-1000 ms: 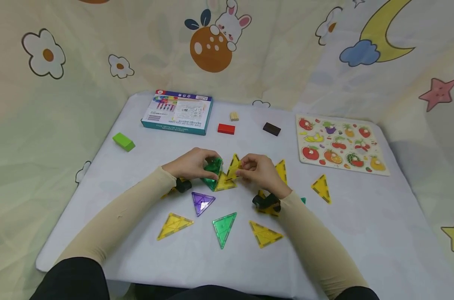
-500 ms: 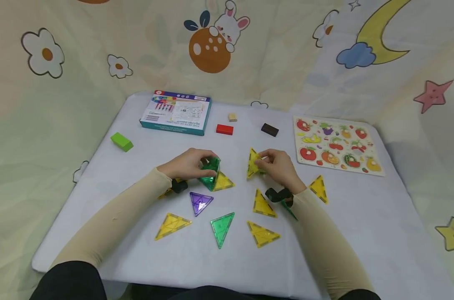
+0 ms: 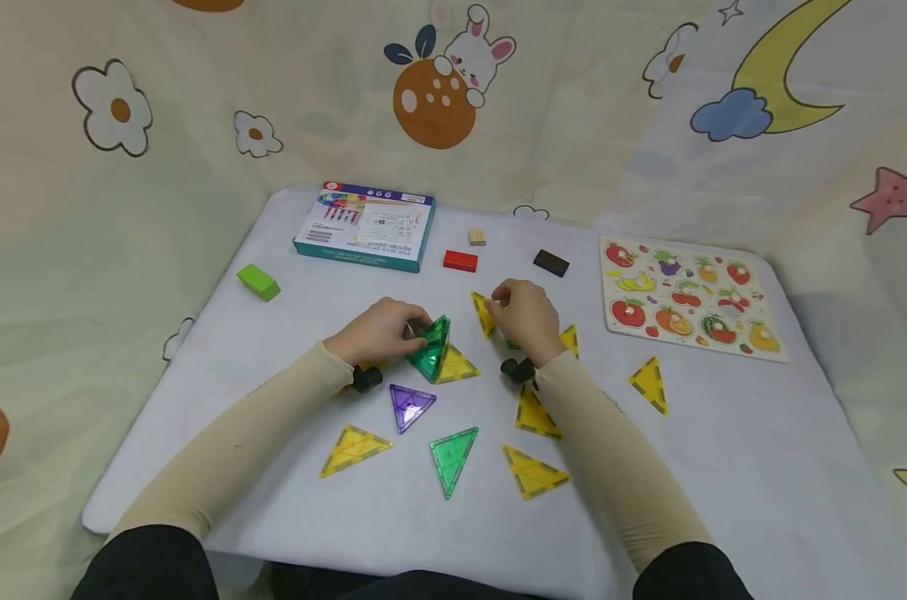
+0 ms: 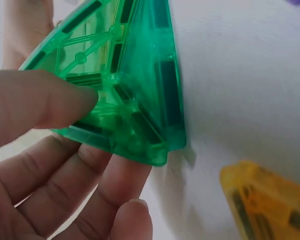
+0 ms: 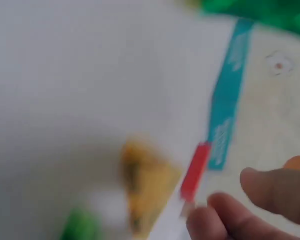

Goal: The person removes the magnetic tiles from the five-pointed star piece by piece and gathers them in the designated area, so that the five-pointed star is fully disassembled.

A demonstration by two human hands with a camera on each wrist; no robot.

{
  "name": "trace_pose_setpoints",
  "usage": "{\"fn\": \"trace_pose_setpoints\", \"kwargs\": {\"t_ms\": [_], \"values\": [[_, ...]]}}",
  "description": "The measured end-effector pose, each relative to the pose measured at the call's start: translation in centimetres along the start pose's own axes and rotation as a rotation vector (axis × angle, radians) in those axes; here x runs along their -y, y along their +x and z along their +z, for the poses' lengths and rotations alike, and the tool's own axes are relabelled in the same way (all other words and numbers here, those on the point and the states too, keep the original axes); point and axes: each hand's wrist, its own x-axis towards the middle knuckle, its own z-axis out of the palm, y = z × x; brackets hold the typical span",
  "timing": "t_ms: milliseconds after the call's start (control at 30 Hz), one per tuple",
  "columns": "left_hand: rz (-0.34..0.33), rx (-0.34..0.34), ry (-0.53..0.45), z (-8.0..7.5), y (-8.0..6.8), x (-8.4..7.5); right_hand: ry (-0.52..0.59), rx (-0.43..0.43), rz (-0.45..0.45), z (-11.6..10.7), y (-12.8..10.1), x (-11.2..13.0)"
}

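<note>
My left hand (image 3: 412,332) grips a green triangle tile (image 3: 432,350) that stands tilted on the white table (image 3: 724,433), its lower edge against a flat yellow triangle (image 3: 458,367). In the left wrist view my thumb and fingers (image 4: 50,105) pinch the green tile (image 4: 125,75), with the yellow tile (image 4: 270,205) beside it. My right hand (image 3: 498,302) pinches another yellow triangle (image 3: 483,313), held up just right of the green one and apart from it. The right wrist view is blurred, showing a yellow tile (image 5: 147,185) and my fingertips (image 5: 270,195).
Loose tiles lie near me: purple (image 3: 411,406), green (image 3: 453,454), and several yellow ones (image 3: 534,472). At the back are a teal box (image 3: 365,225), a red block (image 3: 460,261), a small wooden block (image 3: 477,237), a dark block (image 3: 551,263) and a green block (image 3: 258,282). A fruit puzzle (image 3: 689,296) lies right.
My right hand pulled its yellow triangle away from the green and yellow pair, to the right and back. My left hand kept its grip on the green tile.
</note>
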Motion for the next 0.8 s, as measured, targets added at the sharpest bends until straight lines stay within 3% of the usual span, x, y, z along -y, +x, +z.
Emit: {"fn": "trace_pose_setpoints", "kwargs": {"t_ms": [100, 200, 533, 667, 800], "values": [[-0.011, -0.015, 0.007, 0.3, 0.1, -0.1, 0.096, 0.085, -0.081, 0.4, -2.0, 0.9], [-0.011, -0.013, 0.008, 0.7, 0.1, -0.2, 0.103, 0.161, -0.133, 1.2, -3.6, 1.9], [0.005, 0.025, -0.016, 0.9, 0.7, 0.0, 0.029, 0.079, -0.13, 3.7, -4.8, 3.2], [-0.015, 0.036, -0.018, 0.8, 0.8, 0.1, 0.089, 0.085, -0.118, 3.7, -4.8, 2.6], [-0.019, 0.046, -0.019, 0.9, 0.8, 0.1, 0.173, 0.142, -0.045, 3.5, -4.8, 1.9]]}}
